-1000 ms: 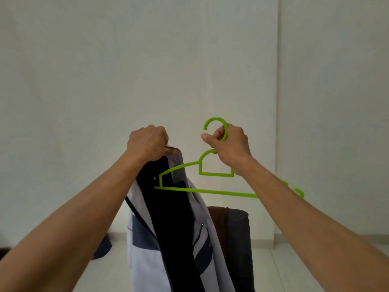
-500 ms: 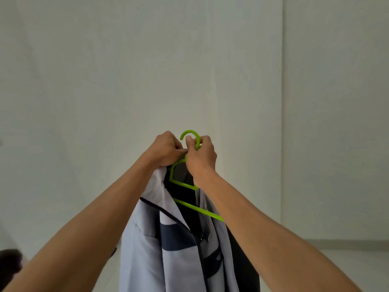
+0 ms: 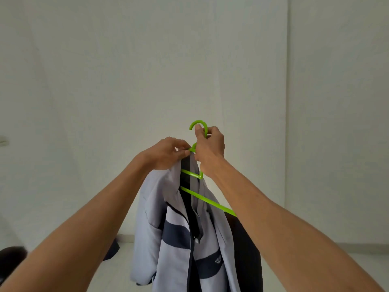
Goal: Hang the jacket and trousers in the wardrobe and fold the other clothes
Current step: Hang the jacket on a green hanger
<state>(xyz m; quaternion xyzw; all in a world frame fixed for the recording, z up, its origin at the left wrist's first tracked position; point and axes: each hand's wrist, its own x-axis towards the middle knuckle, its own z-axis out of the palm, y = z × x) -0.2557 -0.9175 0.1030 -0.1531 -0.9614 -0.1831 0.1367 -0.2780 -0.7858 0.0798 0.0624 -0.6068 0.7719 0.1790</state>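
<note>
Both arms raised in front of a plain white wall point(image 3: 147, 60).

Right hand point(image 3: 209, 145): fingers curled round the neck of a lime-green plastic hanger point(image 3: 207, 202), thumb and forefinger pinching the stem just under the hook. The hook curves up and over the right fingertips, open end facing the left-hand side. Hanger is tilted: one end goes down and away below the right wrist, its lower bar running diagonally from just under the left fingers to under the right forearm, where the end is hidden.

Left hand point(image 3: 166, 153): fingers bent, thumb and forefinger pinching the collar edge of the jacket point(image 3: 174, 239) right at the hanger's shoulder, touching the green plastic. Left fingertips sit just beside the right knuckles, nearly touching.

Jacket: light grey with dark navy bands and a dark lining, a small logo on the chest panel. It hangs straight down below both hands. Left-hand shoulder is draped over the hanger arm under the left fingers; the front is open, and the green bars show through the gap. Cannot tell whether the other shoulder is seated on the hanger, since the right forearm covers it.

Behind the jacket, below the right forearm, a dark garment point(image 3: 248, 249) hangs or is draped; type not readable. Pale floor point(image 3: 357, 264) low down, beyond the right arm. A dark rounded object point(image 3: 10, 260) at the frame edge outside the left forearm, unidentifiable.
</note>
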